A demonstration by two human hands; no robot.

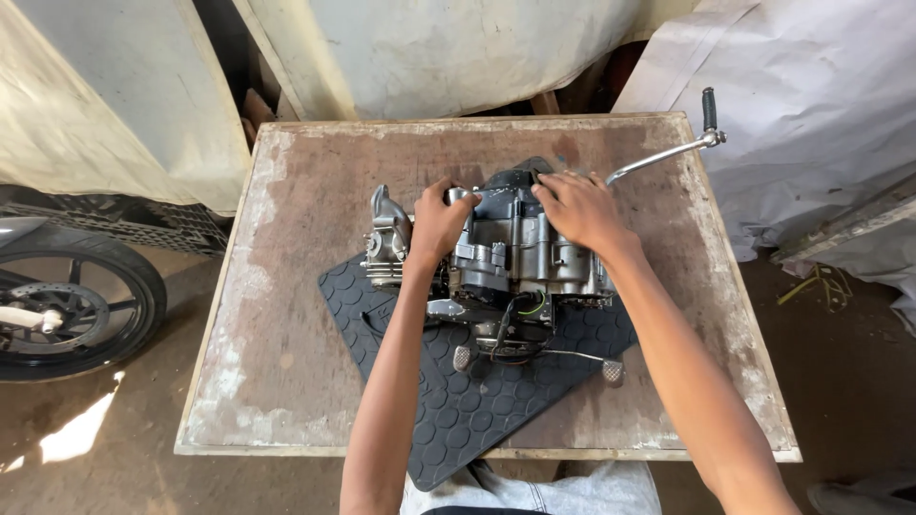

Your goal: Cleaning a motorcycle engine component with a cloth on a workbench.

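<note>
while resting on a black studded rubber mat (477,401), grey metal motorcycle engine (510,253) gripped: left hand (439,224) fingers clamped, right hand (577,208) fingers spread on top.

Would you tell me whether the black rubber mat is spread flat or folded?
Spread flat: the mat lies open under the engine, overhanging the table.

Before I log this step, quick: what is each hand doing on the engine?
Left hand: closed, gripping the top left of the motorcycle engine.
Right hand: open, fingers spread flat on the engine's top right; grip cannot be told.
</note>
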